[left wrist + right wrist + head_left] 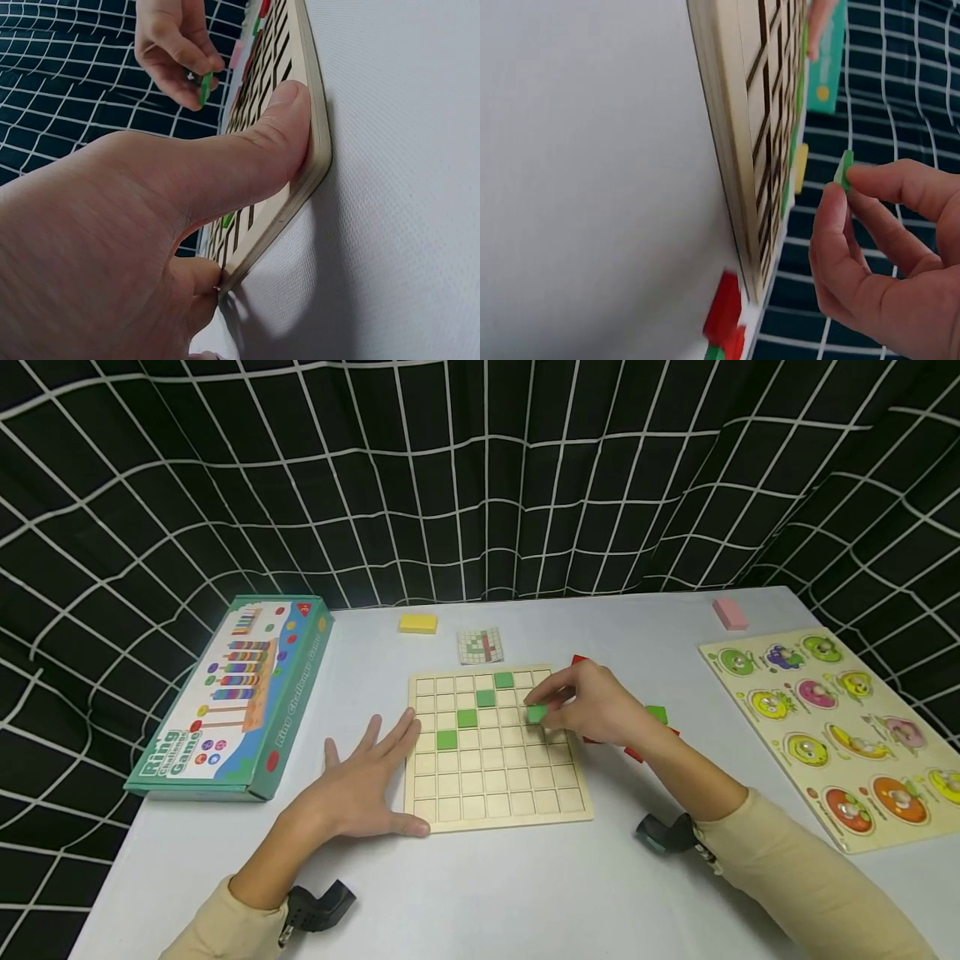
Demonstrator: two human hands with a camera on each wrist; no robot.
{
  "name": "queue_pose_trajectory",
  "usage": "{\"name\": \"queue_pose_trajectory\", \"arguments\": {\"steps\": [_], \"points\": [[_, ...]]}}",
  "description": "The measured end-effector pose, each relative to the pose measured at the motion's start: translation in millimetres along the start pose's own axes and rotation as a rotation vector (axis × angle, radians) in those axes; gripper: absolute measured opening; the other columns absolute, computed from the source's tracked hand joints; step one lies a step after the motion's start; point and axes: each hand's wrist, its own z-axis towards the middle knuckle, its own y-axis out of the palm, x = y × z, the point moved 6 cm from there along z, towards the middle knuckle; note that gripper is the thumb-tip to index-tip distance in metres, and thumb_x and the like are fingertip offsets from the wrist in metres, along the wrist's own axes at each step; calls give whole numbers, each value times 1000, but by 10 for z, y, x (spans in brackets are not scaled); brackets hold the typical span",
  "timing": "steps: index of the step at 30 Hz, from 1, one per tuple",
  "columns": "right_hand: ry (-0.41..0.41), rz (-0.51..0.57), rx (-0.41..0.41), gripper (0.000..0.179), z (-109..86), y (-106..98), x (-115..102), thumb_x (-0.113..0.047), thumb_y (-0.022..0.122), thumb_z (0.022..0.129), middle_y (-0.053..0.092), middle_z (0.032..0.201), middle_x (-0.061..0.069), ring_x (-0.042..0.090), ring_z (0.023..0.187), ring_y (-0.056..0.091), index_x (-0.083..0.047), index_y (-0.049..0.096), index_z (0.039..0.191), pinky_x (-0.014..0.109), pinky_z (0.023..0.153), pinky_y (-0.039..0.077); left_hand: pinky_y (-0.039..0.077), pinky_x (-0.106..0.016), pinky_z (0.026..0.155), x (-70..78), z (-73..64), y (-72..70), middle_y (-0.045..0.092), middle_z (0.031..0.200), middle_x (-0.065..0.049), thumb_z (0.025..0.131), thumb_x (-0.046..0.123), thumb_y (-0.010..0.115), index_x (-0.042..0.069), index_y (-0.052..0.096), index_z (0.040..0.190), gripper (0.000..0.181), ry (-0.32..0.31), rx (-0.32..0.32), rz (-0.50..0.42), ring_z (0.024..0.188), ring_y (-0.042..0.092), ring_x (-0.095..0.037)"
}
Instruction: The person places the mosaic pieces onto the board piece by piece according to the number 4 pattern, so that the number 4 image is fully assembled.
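Observation:
A wooden grid board [498, 781] lies on the table, with several green square tiles set in its cells in a diagonal, one of them a tile [447, 740] near the left side. Above the board's upper right part, my right hand [588, 697] pinches a green tile [844, 169] between thumb and fingertips. At the board's left edge my left hand [360, 785] rests with fingers spread, its thumb [262, 150] lying over the near corner of the frame.
Red tiles [724, 307] and a green tile [657, 713] lie right of the board. Behind it are a small pattern card [481, 646] and a yellow block [417, 624]. A game box [232, 693] stands left; a fruit puzzle board [795, 718] and pink block [730, 613] lie right.

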Motion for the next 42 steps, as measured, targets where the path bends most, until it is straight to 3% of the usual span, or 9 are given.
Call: {"name": "queue_pose_trajectory", "arguments": {"steps": [6, 24, 31, 42], "points": [[-35, 26, -26, 30, -2, 177, -109, -1, 76, 81, 76, 101, 1, 19, 89, 67, -16, 83, 106, 32, 74, 54, 1, -93, 103, 2, 5, -1, 5, 177, 3, 71, 72, 82, 17, 14, 169, 131, -1, 1, -1, 161, 5, -45], [-73, 45, -108, 27, 9, 602, -353, -1, 80, 79, 75, 86, -3, 16, 83, 66, -17, 84, 101, 30, 75, 56, 2, -93, 102, 4, 24, -1, 6, 177, 2, 71, 72, 82, 15, 16, 169, 131, -4, 1, 4, 161, 7, -46], [-101, 56, -149, 28, 0, 717, -429, 1, 81, 79, 77, 89, -4, 13, 84, 67, -17, 84, 100, 28, 80, 57, 3, -93, 103, 0, 24, 7, 5, 177, 2, 71, 73, 82, 16, 15, 169, 131, -3, 1, 5, 161, 7, -46], [-57, 48, -172, 31, 45, 849, -502, 5, 79, 76, 76, 89, -3, 12, 83, 66, -17, 83, 99, 26, 77, 55, 4, -94, 102, -3, 6, 7, 4, 177, 3, 72, 74, 81, 16, 14, 169, 131, -3, -6, 7, 161, 7, -46]]}}
